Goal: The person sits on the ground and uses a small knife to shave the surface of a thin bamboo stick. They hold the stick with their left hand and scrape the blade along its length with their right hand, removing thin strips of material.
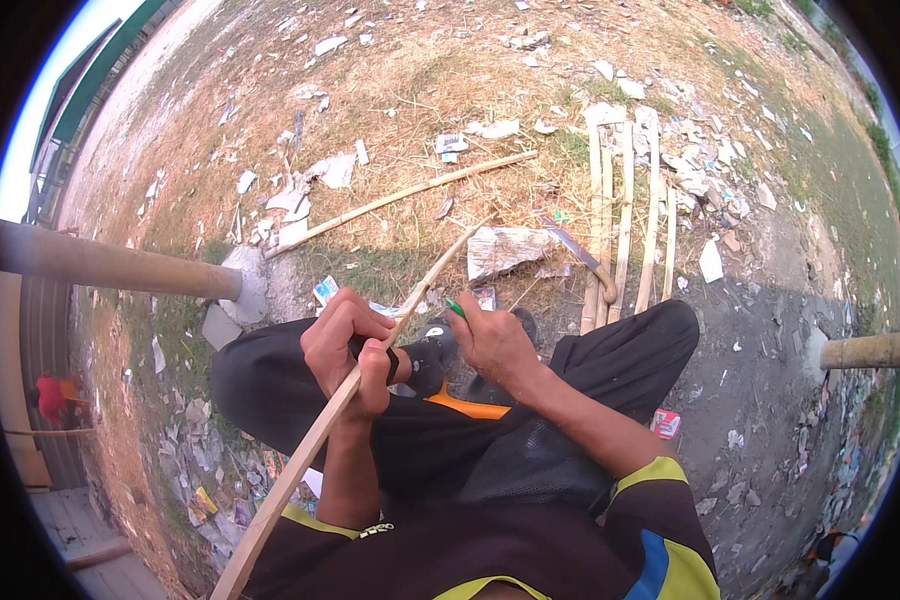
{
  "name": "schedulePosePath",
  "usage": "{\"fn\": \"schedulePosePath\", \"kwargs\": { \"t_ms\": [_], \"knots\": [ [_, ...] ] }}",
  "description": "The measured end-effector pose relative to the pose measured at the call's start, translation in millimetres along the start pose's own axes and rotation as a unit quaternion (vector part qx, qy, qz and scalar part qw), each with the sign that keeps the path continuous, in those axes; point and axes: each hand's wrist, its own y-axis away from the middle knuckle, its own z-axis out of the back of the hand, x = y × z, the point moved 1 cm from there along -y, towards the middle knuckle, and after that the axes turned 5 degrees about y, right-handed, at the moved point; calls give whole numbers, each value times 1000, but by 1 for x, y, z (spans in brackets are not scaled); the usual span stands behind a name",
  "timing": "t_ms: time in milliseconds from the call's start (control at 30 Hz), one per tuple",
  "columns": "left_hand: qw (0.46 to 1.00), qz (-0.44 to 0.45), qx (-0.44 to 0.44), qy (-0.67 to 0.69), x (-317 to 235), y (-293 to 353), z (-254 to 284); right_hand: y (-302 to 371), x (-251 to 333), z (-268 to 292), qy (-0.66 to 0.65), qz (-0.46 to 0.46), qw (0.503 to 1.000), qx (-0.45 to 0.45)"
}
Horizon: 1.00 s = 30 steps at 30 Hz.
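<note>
My left hand [348, 355] is closed around a long pale bamboo strip [300, 455]. The strip slants from the lower left, past my left forearm, up to a tapered tip in front of me. Just right of it, my right hand [495, 345] is closed on a small green object [455, 309]. Only its green end shows beyond the fingers, so its kind is unclear. Ahead of my hands lies a pale rough block [505, 250]. A large knife with a curved wooden handle [588, 262] rests between the block and several bamboo strips [625, 220].
My crossed legs [630, 345] in dark trousers are below my hands, with something orange [470, 407] between them. Another bamboo pole [410, 198] lies on the littered ground ahead. Thick posts stand at left [120, 262] and right [865, 352]. A red box [665, 423] lies by my right leg.
</note>
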Motion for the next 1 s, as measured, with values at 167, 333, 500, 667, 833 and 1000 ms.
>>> {"fn": "schedulePosePath", "kwargs": {
  "t_ms": [167, 333, 500, 667, 833, 1000],
  "knots": [
    [999, 15, -29, 3, 5, 0, 11, -11, -6, -13, -22, -79, 995, 49],
    [998, -33, -48, -40, -16, -28, 29, -19, 60, 24, -217, -51, 973, 67],
    [994, -86, 43, -54, -25, -60, 26, -15, 69, 40, -215, -84, 971, 57],
    [988, -119, 43, -92, -7, -39, -1, -12, 79, 58, -168, -67, 983, 44],
    [990, -124, 10, -62, -1, -35, -11, -7, 51, 39, -69, -81, 994, 33],
    [986, -151, 33, -54, 0, -33, -10, -4, 62, 43, -62, -78, 995, 24]
  ]
}}
